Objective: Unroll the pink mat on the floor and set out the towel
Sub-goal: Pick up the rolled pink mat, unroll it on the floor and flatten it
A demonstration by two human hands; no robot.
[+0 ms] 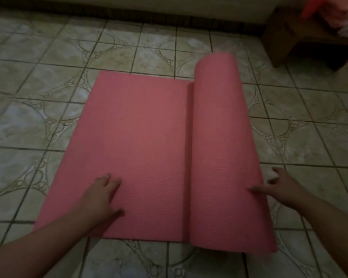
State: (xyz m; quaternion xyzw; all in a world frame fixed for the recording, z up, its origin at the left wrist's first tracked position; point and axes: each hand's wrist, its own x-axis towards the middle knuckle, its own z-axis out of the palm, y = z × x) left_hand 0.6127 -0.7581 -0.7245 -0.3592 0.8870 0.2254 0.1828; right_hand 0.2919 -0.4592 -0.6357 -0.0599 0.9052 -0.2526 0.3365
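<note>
The pink mat (141, 149) lies partly unrolled on the tiled floor, its flat part to the left and its thick roll (225, 149) standing along the right side. My left hand (100, 195) rests flat on the flat part near the front edge, fingers straight. My right hand (277, 187) is at the roll's right side near its front end, thumb touching the roll and fingers loosely spread. A pink and white cloth (342, 15), perhaps the towel, sits blurred at the top right.
Patterned floor tiles (48, 77) surround the mat. A dark wooden stool or low table (301, 41) stands at the back right. A wall with a dark skirting (149, 15) runs along the back.
</note>
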